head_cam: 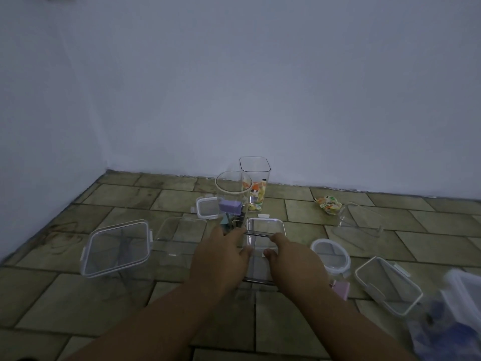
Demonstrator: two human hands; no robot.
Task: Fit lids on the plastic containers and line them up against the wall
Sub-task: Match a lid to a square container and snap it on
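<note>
Left hand (221, 254) and right hand (294, 259) curl their fingers round the clear square container (257, 267) between them; seat its lid (265, 225), beyond the fingertips, evenly.

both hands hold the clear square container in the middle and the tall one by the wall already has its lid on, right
Not the lid: the head view shows the tall container by the wall open-topped. The left hand and right hand do hold the middle container.

containers (263, 246): clear glossy plastic | floor (299, 321): matt stone tiles | wall (260, 87): matt paint
</note>
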